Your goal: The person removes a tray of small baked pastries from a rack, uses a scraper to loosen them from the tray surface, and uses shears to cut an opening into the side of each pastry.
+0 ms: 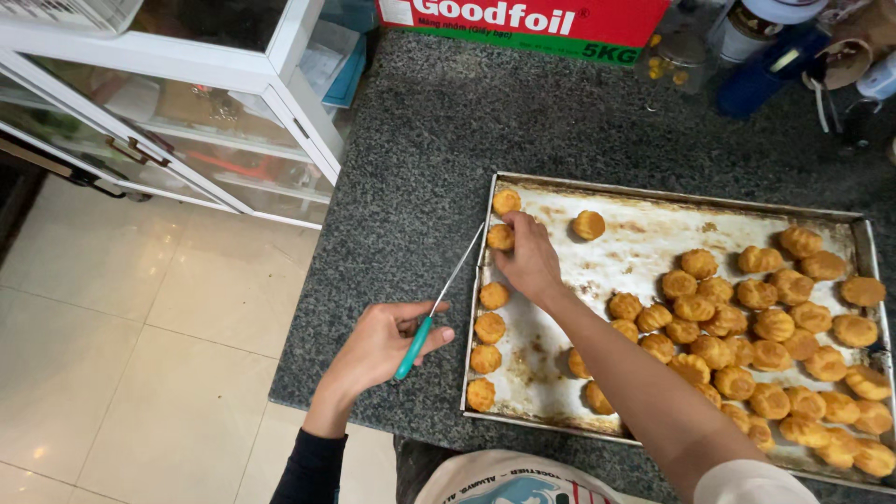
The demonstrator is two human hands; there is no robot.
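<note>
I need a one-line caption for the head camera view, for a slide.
Left hand holds a teal-handled knife; right hand grips a small golden pastry at the baking tray edge, on a dark granite counter.

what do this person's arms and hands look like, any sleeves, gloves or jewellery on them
Both hands are bare: no gloves, rings or watch show. The left hand comes out of a dark, close-fitting long sleeve that ends at the wrist. The right hand leads to a forearm that is uncovered all the way down to a light, whitish short sleeve at the bottom edge of the picture.
</note>
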